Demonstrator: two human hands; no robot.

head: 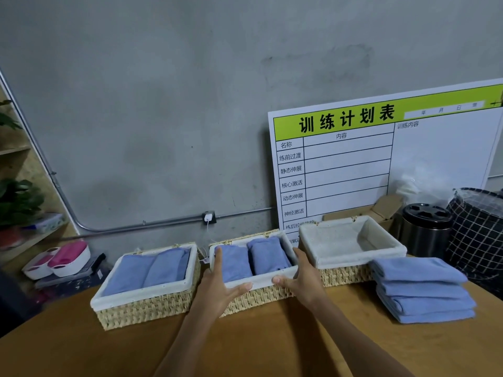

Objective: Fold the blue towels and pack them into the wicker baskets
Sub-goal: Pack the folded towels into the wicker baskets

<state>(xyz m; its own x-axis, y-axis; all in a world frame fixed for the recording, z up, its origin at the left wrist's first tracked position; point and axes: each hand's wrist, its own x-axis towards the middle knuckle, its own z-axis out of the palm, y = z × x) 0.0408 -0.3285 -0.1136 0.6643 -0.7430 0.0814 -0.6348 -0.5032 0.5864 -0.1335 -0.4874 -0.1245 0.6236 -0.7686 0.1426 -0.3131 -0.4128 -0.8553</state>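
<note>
On the brown wooden table [81, 349], the left hand [217, 287] and right hand [304, 281] clasp the near corners of the middle white-lined wicker basket [261, 293], thumbs curled over its front rim and fingers along its sides, with two folded blue towels [253, 258] lying side by side inside. Just left stands a matching wicker basket [147, 308] also holding two folded blue towels [147, 269], while at the right a stack of folded blue towels [422, 289] rests on the table. Behind that stack sits an empty lined wicker basket [351, 276], and a white-and-green printed board [381, 164] leans on the grey concrete wall [163, 104].
</note>
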